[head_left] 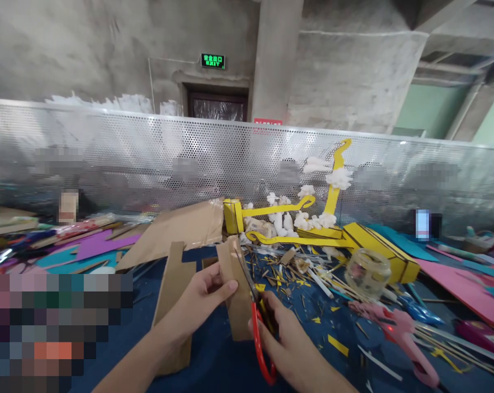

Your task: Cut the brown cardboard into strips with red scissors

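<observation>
My left hand (pixel 206 297) pinches a brown cardboard piece (pixel 233 289) upright over the blue table. My right hand (pixel 285 335) grips red-handled scissors (pixel 258 327), whose blades run up along the right edge of that piece. A second brown cardboard strip (pixel 173 295) lies just left of my left hand.
A yellow cardboard model with white foam bits (pixel 312 218) stands behind. A clear jar (pixel 367 272), a pink glue gun (pixel 402 327), wooden sticks and scraps (pixel 296 273) lie to the right. A large cardboard sheet (pixel 181 229) and coloured paper (pixel 87 248) sit left. A perforated metal screen (pixel 148 158) closes the table's far side.
</observation>
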A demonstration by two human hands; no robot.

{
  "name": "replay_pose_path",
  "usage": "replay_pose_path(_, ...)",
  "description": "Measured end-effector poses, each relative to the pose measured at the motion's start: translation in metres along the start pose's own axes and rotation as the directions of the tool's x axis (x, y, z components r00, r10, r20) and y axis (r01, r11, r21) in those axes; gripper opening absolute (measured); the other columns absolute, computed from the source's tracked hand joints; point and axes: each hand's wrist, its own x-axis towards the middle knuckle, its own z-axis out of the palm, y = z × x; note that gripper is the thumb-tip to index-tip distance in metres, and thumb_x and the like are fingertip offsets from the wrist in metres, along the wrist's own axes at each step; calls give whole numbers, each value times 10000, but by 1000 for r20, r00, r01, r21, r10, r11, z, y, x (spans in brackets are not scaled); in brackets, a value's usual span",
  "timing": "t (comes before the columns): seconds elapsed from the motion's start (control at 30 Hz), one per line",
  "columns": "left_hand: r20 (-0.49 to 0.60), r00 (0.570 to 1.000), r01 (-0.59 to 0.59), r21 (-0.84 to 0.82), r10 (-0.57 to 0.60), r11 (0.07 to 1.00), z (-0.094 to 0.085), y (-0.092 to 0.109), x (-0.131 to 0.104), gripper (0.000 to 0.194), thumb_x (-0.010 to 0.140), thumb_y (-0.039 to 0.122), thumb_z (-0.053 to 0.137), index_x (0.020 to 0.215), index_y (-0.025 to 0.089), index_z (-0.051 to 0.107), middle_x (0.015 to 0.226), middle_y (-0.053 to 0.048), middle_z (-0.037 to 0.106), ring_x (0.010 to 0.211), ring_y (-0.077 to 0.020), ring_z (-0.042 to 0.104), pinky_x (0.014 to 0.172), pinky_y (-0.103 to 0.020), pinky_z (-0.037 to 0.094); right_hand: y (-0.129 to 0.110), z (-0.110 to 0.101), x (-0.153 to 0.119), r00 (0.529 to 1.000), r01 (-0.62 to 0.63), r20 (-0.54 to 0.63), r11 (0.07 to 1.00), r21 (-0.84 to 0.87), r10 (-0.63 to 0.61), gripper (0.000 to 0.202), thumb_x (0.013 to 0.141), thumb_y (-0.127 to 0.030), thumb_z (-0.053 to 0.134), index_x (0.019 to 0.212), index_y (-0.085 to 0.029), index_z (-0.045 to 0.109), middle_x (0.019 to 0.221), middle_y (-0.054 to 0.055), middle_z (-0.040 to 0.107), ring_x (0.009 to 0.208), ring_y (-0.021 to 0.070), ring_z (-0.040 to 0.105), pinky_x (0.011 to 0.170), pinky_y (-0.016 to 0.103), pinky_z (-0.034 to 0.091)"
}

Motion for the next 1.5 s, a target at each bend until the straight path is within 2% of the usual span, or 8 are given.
replay_pose_path(0.37, 44, 999, 6, 53, -8, 999, 1, 5, 0, 389, 843, 459, 795, 1115, 186, 742, 1047, -97, 808, 865, -212, 727, 788, -313, 548, 2, -6, 0, 1000, -22, 1, 993, -120, 23, 124, 989, -274, 566, 1081, -197, 596, 844, 21, 685, 747, 187, 620, 674, 257, 489)
replay_pose_path(0.7, 50, 999, -4, 47, 2, 999, 0, 2, -1, 371, 855, 454, 783, 1109, 186, 748, 1061, -101, 806, 876, -223, 739, 826, -331, 555, 7, -7, 1, 1000, -6, -7, 991, -137, 5, 182, 996, -286, 555, 1144, -192, 604, 923, 66, 724, 836, 229, 661, 759, 298, 511)
replay_pose_path(0.9, 48, 999, 2, 30, -3, 1000, 2, 5, 0, 395, 828, 472, 804, 1101, 191, 754, 1112, -111, 801, 938, -252, 749, 883, -371, 560, 2, -7, 1, 1000, -27, 4, 993, -113, 28, 205, 999, -336, 561, 1132, -190, 616, 879, 55, 713, 800, 225, 641, 731, 295, 509)
replay_pose_path(1.07, 13, 1000, 15, 35, -15, 999, 2, 4, -1, 412, 825, 466, 808, 1129, 192, 757, 1141, -117, 797, 1000, -274, 745, 930, -383, 557, 5, -4, 3, 999, -25, -34, 999, 37, 26, 234, 1010, -429, 575, 1069, -207, 622, 923, 49, 696, 844, 210, 633, 780, 294, 519)
replay_pose_path(1.17, -68, 997, 43, -45, -46, 998, 4, 3, -3, 469, 833, 434, 802, 1244, 226, 711, 1177, -97, 788, 1008, -269, 745, 922, -376, 570, 18, -3, 8, 992, -40, -113, 980, 194, 63, 335, 991, -538, 588, 991, -204, 610, 858, 25, 653, 691, 162, 585, 652, 270, 503)
replay_pose_path(1.27, -146, 978, 114, -204, -146, 972, 7, 3, -5, 607, 843, 408, 774, 1405, 280, 584, 1035, -66, 811, 857, -261, 769, 800, -371, 604, 28, -4, 13, 968, -31, -225, 945, 325, 110, 445, 889, -623, 695, 999, -200, 613, 783, -11, 612, 577, 123, 521, 536, 239, 439)
replay_pose_path(1.37, -160, 963, 171, -254, -216, 952, 12, 5, -6, 659, 852, 385, 733, 1455, 267, 496, 846, -44, 789, 717, -263, 764, 701, -371, 605, 27, -8, 15, 948, -22, -284, 922, 387, 142, 489, 829, -636, 757, 1004, -200, 622, 783, -17, 615, 555, 104, 512, 501, 217, 406)
replay_pose_path(1.5, -115, 975, 164, -188, -188, 968, 15, 6, -7, 549, 885, 358, 681, 1388, 223, 509, 981, -77, 768, 609, -195, 707, 604, -314, 564, 20, -13, 15, 935, -70, -275, 875, 480, 225, 453, 847, -617, 756, 858, -184, 625, 658, -39, 573, 511, 79, 479, 478, 190, 374)
